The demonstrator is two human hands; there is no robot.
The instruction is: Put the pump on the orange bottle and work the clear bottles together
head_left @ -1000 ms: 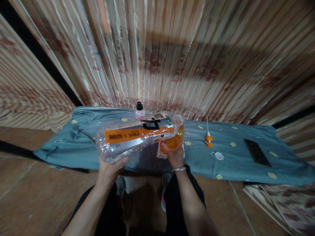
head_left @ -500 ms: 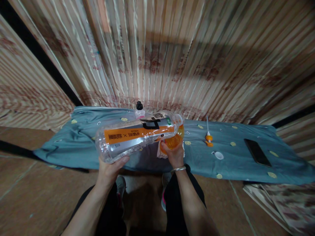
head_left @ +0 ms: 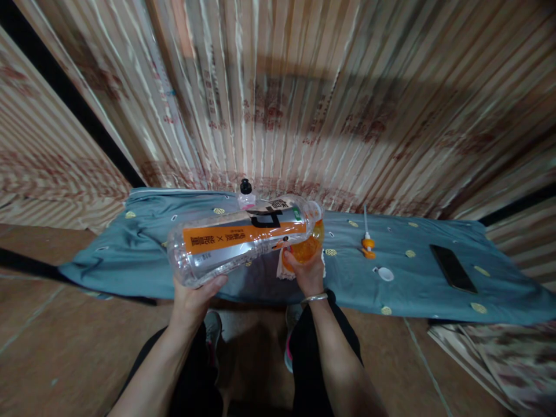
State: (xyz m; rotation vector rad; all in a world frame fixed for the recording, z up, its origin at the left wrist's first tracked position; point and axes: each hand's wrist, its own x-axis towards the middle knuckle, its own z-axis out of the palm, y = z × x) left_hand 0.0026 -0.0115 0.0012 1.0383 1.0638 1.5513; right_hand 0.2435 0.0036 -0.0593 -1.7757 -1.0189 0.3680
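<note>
A large clear plastic bottle (head_left: 234,243) with an orange label lies tilted, its neck to the right, over a small orange container (head_left: 306,250). My left hand (head_left: 195,292) is closed under the big bottle's base. My right hand (head_left: 306,272) grips the orange container together with a pale cloth (head_left: 281,267). The mouth of the big bottle meets the top of the orange container; whether liquid flows is not visible.
A blue patterned cloth (head_left: 130,249) covers a low surface. On it lie an orange pump nozzle (head_left: 368,243), a white cap (head_left: 386,274), a black phone (head_left: 454,268) and a small bottle with a black cap (head_left: 246,194). Striped curtains hang behind.
</note>
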